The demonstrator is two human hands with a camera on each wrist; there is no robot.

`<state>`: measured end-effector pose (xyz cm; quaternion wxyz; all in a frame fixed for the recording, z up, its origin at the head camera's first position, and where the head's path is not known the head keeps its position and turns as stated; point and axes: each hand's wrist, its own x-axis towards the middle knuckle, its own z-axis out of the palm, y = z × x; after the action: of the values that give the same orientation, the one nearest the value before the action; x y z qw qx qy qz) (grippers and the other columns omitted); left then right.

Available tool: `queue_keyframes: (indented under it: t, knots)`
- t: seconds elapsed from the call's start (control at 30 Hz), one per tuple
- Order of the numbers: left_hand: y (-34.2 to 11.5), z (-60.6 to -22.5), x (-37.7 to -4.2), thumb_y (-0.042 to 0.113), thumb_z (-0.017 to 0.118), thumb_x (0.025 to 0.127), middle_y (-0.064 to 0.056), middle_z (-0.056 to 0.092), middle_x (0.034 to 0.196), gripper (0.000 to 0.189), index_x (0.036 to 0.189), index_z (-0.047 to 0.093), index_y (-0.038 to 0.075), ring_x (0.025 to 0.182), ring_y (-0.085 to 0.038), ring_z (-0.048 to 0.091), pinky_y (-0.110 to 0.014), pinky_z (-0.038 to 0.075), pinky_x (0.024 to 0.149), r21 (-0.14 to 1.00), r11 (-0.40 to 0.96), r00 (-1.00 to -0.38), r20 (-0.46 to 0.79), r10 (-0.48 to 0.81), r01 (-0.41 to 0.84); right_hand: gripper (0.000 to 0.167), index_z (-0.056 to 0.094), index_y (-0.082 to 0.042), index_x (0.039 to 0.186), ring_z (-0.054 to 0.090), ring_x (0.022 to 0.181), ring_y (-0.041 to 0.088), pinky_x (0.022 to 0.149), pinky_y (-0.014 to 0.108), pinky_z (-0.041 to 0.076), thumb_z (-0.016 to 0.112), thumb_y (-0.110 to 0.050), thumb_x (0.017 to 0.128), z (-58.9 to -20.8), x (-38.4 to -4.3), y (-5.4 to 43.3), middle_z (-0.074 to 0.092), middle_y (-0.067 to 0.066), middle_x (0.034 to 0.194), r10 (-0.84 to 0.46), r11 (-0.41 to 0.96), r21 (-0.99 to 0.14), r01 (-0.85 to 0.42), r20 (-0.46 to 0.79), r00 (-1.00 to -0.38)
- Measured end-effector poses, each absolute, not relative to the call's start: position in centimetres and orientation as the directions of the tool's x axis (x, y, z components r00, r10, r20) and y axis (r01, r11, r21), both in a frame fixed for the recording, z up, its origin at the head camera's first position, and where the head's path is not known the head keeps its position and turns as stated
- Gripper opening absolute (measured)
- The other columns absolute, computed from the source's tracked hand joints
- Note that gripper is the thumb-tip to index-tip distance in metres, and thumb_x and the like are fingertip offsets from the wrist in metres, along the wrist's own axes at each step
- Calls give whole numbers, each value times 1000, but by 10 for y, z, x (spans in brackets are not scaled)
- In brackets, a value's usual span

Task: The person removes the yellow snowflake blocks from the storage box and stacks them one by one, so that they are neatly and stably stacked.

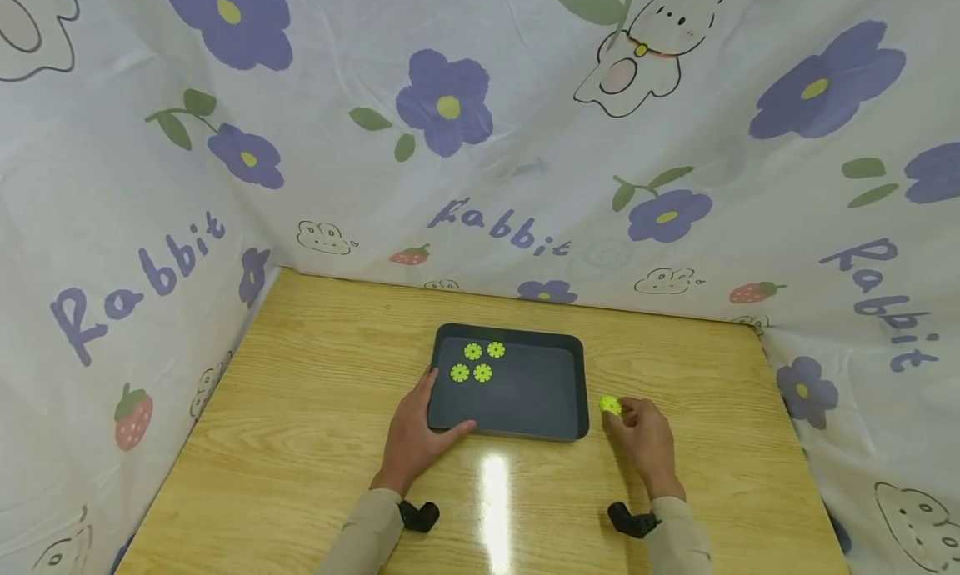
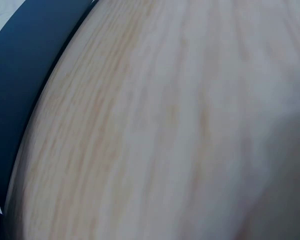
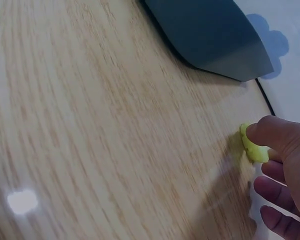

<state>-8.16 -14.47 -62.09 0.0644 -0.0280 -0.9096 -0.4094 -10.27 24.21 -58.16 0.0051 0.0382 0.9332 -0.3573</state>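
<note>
A dark rectangular tray (image 1: 534,392) lies on the wooden table, with several small yellow-green, notched flower-shaped discs (image 1: 482,373) grouped toward its back left. At the tray's front left corner my left hand (image 1: 412,437) rests with its thumb stretched along the front rim and fingers against the left side. My right hand (image 1: 647,437) is to the right of the tray, pinching another yellow-green notched disc (image 3: 255,149) between thumb and fingers. In the right wrist view, the thumb covers part of that disc.
White cloth (image 1: 517,183) printed with flowers, rabbits and lettering hangs behind the table (image 1: 330,350) and on both sides. A bright light reflection falls on the tabletop in front of the tray. Black straps with small mounts (image 1: 632,521) sit at both wrists.
</note>
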Motion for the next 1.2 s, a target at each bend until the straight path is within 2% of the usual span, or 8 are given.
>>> queue_keyframes:
  t: [0.57, 0.77, 0.9, 1.03, 1.2]
  knots:
    - [-145, -617, -82, 68, 79, 80, -13, 37, 165, 110, 164, 32, 15, 147, -38, 41, -62, 38, 116, 741, 662, -988, 153, -4, 113, 44, 66, 9, 130, 68, 102, 37, 86, 56, 59, 72, -22, 99, -581, -106, 240, 66, 24, 114, 67, 736, -670, 96, -69, -995]
    - [-145, -618, -83, 69, 79, 80, -11, 35, 166, 110, 164, 31, 16, 148, -36, 39, -61, 37, 117, 744, 659, -989, 145, 3, 111, 46, 64, 8, 132, 69, 92, 36, 73, 49, 61, 72, -23, 100, -577, -107, 237, 62, 27, 119, 124, 730, -680, 76, 22, -992]
    - [-146, -618, -84, 68, 78, 81, -10, 33, 166, 111, 165, 30, 16, 149, -36, 38, -60, 36, 119, 748, 656, -991, 133, 4, 103, 43, 64, 7, 133, 68, 86, 34, 64, 39, 58, 69, -20, 101, -571, -114, 236, 61, 26, 119, 147, 715, -698, 34, 102, -984]
    - [-147, -619, -85, 71, 77, 80, -9, 33, 167, 111, 165, 29, 16, 149, -34, 37, -59, 35, 119, 748, 656, -992, 123, 5, 96, 40, 65, 6, 133, 67, 83, 32, 61, 31, 54, 69, -19, 101, -560, -125, 228, 62, 25, 119, 137, 707, -707, -16, 160, -978]
    - [-147, -623, -84, 73, 76, 80, -8, 32, 167, 111, 165, 29, 19, 149, -33, 38, -58, 36, 119, 747, 657, -992, 125, 5, 98, 40, 64, 3, 134, 66, 84, 31, 60, 29, 53, 69, -20, 102, -539, -140, 205, 62, 23, 122, 102, 674, -735, -73, 191, -976]
